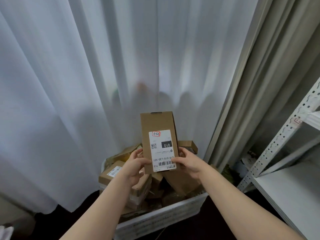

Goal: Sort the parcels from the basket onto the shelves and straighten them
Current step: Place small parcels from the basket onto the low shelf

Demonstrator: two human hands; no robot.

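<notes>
You have the slim brown cardboard parcel with a white shipping label (159, 142) up in both hands, on end, just above the white plastic basket (164, 217), label facing you and upside down. Your left hand (136, 164) grips the lower left edge, thumb on the front face, fingers curled round the back. Your right hand (188, 161) grips the lower right edge the same way, thumb lying over the barcode corner of the label. Both hold the one box and nothing else.

Handling, as a judgement: a small rigid carton, probably light, with dry matte sides that shouldn't slip. The long side edges are the stiffest place to hold it. Keep off the tuck flap at the top end, which could pop open.

The label carries a red handwritten mark, likely the shelf code. The white perforated metal shelf (292, 191) is to your right, with a small red-marked tag (298, 121) on its post. More brown cardboard parcels (112, 172) are heaped in the basket below, so most of the sorting looks undone.
</notes>
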